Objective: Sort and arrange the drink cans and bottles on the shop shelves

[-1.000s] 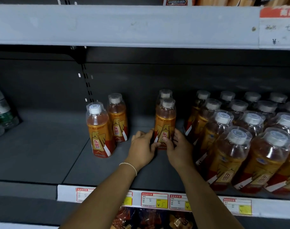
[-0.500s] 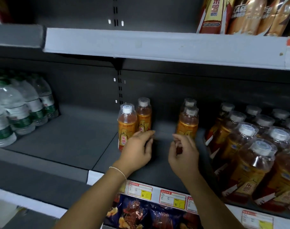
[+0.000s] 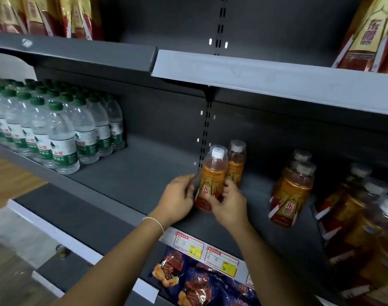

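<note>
**Item 1.** Front orange bottle, white cap, upright on the dark middle shelf near its front edge, at the centre of our view. We record the right hand gripping it low on the label from 4 o'clock, with the thumb across the front and the fingers curled round the far side.

**Item 2.** Left hand, at 9 o'clock of that bottle. The fingers are loosely bent and hold nothing. We cannot tell whether the fingertips touch the bottle. There is a thin bracelet on the wrist.

**Item 3.** Second orange bottle, upright, just behind the first at 1 o'clock.

**Item 4.** Pair of orange bottles, one behind the other, at 3 o'clock and well apart from the gripped one.

**Item 5.** Crowded orange bottles along the right edge, blurred; we give no count.

**Item 6.** Water bottles, green caps, packed in rows at 10 o'clock on the neighbouring shelf section.

**Item 7.** Price tags on the shelf front at 6 o'clock, with snack bags below them.

**Item 8.** On the top shelf we note red packets at 11 o'clock and large orange-labelled bottles at 1 o'clock.
</note>
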`<state>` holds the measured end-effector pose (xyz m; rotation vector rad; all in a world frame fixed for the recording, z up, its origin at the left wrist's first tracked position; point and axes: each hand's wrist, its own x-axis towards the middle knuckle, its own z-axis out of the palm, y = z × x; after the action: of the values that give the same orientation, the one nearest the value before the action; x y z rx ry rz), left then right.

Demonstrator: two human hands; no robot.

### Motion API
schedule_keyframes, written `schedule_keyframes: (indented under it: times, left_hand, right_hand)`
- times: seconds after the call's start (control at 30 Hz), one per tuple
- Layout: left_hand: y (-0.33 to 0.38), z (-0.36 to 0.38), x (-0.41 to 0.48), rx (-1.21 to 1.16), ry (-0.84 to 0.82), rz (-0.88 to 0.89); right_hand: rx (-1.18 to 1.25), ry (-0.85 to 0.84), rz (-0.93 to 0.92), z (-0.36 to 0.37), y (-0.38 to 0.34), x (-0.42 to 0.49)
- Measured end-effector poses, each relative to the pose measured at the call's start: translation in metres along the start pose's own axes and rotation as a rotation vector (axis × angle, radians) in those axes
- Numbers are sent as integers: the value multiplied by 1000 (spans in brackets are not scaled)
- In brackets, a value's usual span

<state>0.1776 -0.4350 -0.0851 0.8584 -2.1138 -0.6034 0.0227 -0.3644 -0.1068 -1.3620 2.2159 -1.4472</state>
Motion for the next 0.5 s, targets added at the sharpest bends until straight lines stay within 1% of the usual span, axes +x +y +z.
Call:
schedule_keyframes:
  times: [0.07,0.13,0.23,0.4,0.5]
  left_hand:
    - [-4,2,0,40,-157,0]
    - [-5,5,1,61,-268,42]
    - [0,10,0,-12,-397,34]
    - [18,30,-7,-121,-489,20]
    - [34,45,-9,-148,-523,71]
  right_hand:
    - [31,-34,22,-3,3,-2]
    - [50,-75,36,-11,8,-7]
    - [55,-126,35,-28,16,-23]
    - [32,-135,24,-68,29,-50]
    - [65,-111,69,-91,42,-61]
